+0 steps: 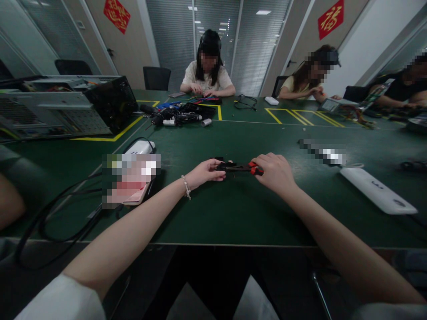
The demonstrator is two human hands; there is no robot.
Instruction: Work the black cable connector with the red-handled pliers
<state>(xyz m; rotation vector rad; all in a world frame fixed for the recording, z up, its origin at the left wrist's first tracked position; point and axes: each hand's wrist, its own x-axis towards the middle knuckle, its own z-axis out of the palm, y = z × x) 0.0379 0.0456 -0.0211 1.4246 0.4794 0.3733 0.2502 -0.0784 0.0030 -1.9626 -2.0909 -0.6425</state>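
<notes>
My right hand is closed around the red-and-black handles of a pair of pliers. The pliers' slim jaws point left, toward a small black part pinched in the fingers of my left hand. Jaws and part meet or overlap just above the green table; whether the jaws grip it I cannot tell. Small dark bits lie close by, too small to name. A bracelet circles my left wrist.
A phone with a white power bank and looped black cables lies left. Another white power bank lies right. An open computer case stands far left, beside a heap of cables and tools. Several people sit around the table.
</notes>
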